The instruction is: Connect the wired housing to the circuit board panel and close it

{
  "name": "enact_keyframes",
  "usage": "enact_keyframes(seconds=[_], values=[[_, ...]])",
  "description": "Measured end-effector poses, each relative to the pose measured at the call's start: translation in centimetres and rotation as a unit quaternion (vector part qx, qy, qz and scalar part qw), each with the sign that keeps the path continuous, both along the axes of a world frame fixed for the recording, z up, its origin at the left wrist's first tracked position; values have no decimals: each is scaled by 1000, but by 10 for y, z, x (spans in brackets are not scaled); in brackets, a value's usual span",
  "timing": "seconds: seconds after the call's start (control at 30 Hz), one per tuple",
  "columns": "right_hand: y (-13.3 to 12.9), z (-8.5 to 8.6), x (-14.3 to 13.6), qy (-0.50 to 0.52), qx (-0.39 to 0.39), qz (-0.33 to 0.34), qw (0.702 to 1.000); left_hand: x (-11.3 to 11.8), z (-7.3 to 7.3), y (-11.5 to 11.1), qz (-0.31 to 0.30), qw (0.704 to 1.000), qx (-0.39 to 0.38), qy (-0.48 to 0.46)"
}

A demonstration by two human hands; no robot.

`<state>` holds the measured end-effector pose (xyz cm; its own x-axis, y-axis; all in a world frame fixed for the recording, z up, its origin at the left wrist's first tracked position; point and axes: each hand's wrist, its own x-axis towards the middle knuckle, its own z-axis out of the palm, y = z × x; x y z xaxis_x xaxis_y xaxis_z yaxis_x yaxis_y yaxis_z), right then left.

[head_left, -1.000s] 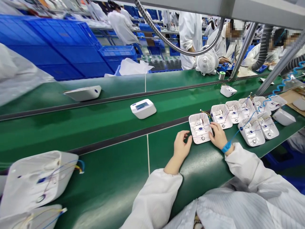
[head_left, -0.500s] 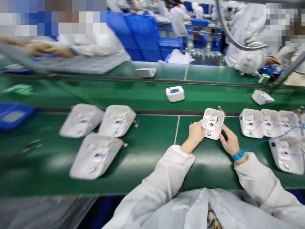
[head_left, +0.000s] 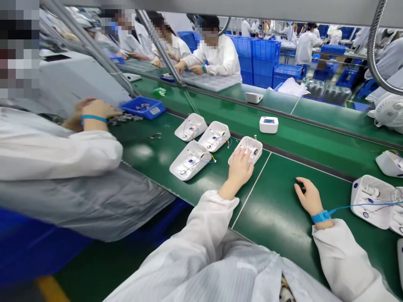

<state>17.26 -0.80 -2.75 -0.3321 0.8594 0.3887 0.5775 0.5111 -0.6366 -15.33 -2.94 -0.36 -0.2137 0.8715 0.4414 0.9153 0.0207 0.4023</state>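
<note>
My left hand (head_left: 241, 167) lies over the near part of a white housing (head_left: 255, 147) with wires and small parts inside; its fingers reach into the open shell, and whether they grip it is hard to tell. Left of it, three similar open housings (head_left: 189, 161) sit close together on the green bench (head_left: 283, 209). My right hand (head_left: 309, 195) is over the bench to the right, fingers slightly curled and apart, holding nothing. Around that wrist is a blue band (head_left: 321, 216) with a blue cord running right.
More white housings (head_left: 371, 201) stand at the right. A closed white unit (head_left: 268, 125) is on the green strip behind. At the left, a co-worker's arm (head_left: 94, 121) reaches near a blue tray (head_left: 143, 107). Other people work across the bench.
The view has turned left. The housing that was between both hands is now beside the left group under my left hand. My right hand has come away from it.
</note>
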Motion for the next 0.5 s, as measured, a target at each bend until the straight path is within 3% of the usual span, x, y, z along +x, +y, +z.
enact_keyframes(seconds=[0.07, 0.2, 0.5], values=[[0, 1, 2, 7, -2, 10, 1000, 2, -9, 2, -19, 999, -33, 27], [1, 2, 3, 11, -1, 24, 1000, -13, -21, 15, 28, 998, -60, 23], [5, 1, 5, 12, 3, 31, 999, -64, -15, 33, 100, 994, -51, -2]])
